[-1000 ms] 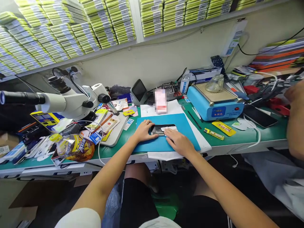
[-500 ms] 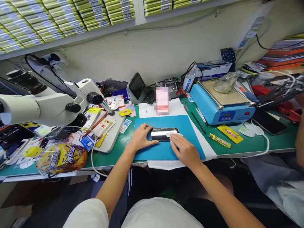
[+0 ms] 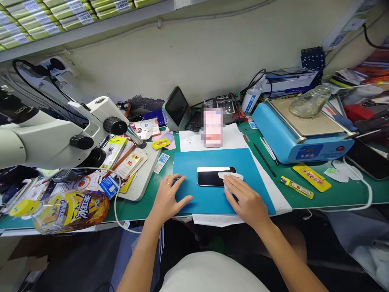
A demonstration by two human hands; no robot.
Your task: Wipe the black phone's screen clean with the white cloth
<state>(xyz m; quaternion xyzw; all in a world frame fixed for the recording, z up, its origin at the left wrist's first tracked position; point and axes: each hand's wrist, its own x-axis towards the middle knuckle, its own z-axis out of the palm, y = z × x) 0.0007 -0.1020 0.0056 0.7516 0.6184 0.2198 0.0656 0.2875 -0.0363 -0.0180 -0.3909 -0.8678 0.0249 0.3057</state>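
A phone (image 3: 209, 177) lies flat, dark glass up, on the blue mat (image 3: 194, 158), its long side running left to right. My right hand (image 3: 247, 200) presses a small white cloth or tissue (image 3: 240, 176) onto the phone's right end, fingers close together. To the left of the phone, my left hand (image 3: 170, 198) hovers at the mat's left edge, fingers apart and holding nothing. Behind the mat, a blurred pink-screened device (image 3: 213, 126) stands on white paper (image 3: 190, 142).
At the left are a microscope (image 3: 54, 140) and a drink bottle (image 3: 67, 211). On the right stands a blue machine (image 3: 304, 142) bearing a glass jar (image 3: 310, 103). Tweezers (image 3: 269, 150), a black stick (image 3: 264, 159) and yellow packets (image 3: 311, 177) lie nearer.
My left hand has let go of the phone's left end and moved left and toward me. My right hand stays at the right end with the white cloth. The view has shifted.
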